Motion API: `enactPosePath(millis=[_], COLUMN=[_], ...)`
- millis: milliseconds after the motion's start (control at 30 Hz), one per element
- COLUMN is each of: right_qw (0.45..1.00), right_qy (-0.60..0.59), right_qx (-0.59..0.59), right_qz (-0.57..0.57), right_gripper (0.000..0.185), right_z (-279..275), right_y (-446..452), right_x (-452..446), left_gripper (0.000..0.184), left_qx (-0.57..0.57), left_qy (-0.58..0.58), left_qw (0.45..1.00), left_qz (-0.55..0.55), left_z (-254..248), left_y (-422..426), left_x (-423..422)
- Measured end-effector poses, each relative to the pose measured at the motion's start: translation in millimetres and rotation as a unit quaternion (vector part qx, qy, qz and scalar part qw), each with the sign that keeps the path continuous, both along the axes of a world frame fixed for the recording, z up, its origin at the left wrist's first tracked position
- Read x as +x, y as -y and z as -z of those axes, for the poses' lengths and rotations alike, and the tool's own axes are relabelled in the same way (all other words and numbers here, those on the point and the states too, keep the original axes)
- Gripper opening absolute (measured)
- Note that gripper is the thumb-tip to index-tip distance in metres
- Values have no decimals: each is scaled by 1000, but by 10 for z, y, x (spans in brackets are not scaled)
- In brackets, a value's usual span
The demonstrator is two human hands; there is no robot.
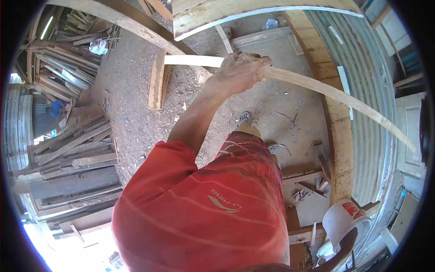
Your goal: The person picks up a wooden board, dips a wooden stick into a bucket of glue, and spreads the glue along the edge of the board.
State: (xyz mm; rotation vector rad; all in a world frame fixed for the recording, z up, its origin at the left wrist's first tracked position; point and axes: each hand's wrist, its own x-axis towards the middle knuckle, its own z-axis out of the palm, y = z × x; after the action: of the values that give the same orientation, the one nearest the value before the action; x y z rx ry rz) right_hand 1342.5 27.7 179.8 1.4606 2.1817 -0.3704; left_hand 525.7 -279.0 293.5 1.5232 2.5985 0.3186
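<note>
My left hand (pixel 242 70) is stretched out in front of me, its fingers wrapped around a long, thin wooden strip (pixel 335 94). From my grip, one end of the strip runs left toward a short upright board (pixel 157 84). The other end reaches out to the right, over the corrugated sheet. At the lower right, my right hand (pixel 348 241) is at the mouth of a white bucket (pixel 340 222) with a red label. Its fingers are hidden there, so what they hold, if anything, does not show.
Wooden beams (pixel 122 20) and a wide plank (pixel 267 16) cross the top. A thick timber (pixel 340 136) edges the corrugated sheet (pixel 369 113) on my right. Stacked boards (pixel 77 158) line the left side. Wood shavings litter the floor (pixel 131 90).
</note>
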Motion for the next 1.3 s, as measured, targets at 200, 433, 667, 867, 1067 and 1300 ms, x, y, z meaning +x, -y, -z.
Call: enactPosePath(millis=[200, 433, 667, 867, 1067, 1300], right_qw=[989, 967, 878, 811, 751, 793], right_qy=[-31, -124, -282, -334, -349, -341], right_qx=[-19, 41, 121, 195, 280, 342], right_qz=[-145, 218, 368, 439, 485, 371], right_gripper=[9, 20, 38, 35, 40, 35], right_z=[14, -1861, -2108, -2025, -1860, -1688], right_y=[-33, 1056, 1839, 2171, 2321, 2157], right_x=[-53, -1289, -1312, -1473, -1608, -1716], left_gripper=[33, 67, 75, 69, 63, 59], left_qx=[16, -88, -120, -124, -129, -67], left_qy=[-3, -53, -8, 8, 25, -2], left_qw=[998, 991, 983, 981, 984, 987], left_qz=[65, 91, 142, 146, 122, 143], left_z=[44, -53, -334, -233, -295, -49], left_y=[98, -140, -630, -708, -501, -296], left_x=[-181, -654, -257, -331, -395, -558])
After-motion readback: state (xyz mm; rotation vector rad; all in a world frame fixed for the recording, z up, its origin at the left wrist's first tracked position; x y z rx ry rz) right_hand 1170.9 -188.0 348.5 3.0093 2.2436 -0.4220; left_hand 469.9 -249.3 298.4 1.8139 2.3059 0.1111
